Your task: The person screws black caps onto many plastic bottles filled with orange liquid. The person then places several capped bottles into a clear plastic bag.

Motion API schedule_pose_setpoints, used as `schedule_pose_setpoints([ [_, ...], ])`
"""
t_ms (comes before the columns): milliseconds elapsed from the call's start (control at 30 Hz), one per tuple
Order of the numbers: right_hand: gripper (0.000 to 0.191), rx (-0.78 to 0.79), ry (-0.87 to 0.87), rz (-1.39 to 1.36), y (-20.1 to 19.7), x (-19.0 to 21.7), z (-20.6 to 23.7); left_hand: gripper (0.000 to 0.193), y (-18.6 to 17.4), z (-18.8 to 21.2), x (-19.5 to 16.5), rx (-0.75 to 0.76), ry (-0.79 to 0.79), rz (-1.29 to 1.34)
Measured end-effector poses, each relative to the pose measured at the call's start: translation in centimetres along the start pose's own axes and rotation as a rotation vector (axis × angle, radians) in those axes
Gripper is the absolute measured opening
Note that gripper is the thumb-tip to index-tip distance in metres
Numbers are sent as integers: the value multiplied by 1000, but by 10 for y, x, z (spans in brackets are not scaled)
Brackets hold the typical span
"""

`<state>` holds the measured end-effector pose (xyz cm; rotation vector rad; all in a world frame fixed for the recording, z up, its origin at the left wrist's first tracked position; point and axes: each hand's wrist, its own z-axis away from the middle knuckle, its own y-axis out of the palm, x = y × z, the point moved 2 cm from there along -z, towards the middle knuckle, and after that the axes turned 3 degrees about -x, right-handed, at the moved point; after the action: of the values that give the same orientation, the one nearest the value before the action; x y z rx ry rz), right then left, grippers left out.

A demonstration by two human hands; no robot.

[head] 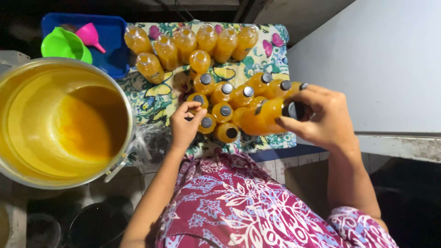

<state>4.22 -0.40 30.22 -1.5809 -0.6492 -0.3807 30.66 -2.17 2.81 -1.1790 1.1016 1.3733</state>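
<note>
Right hand (321,120) gripped a capped bottle of orange liquid (264,118) at its black cap, held tilted just above the capped bottles (223,106) on the patterned cloth (151,98), left hand (184,126) loosely curled among them, fingertips touching a cap, large pot of orange liquid (59,121) at left, uncapped bottles (193,42) lined along the far edge.

A small table covered with a floral-patterned cloth (151,103) carries clear plastic bottles of orange liquid (220,98) at its middle. Left of the bottles sits a blue plastic tray (115,46).
</note>
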Motion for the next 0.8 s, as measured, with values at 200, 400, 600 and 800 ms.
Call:
schedule_pose_setpoints([
  [200, 38, 51, 67, 29, 24, -50, 52, 21, 19, 16, 10, -37, -423, 452],
  [400, 38, 168, 26, 12, 106, -108, 82, 18, 21, 31, 28, -1, -531, 653],
  [600, 43, 233, 52, 58, 180, -145, 99, 27, 22, 50, 40, 45, -494, 601],
  [800, 43, 215, 31, 121, 201, -163, 96, 30, 24, 72, 35, 72, -537, 540],
])
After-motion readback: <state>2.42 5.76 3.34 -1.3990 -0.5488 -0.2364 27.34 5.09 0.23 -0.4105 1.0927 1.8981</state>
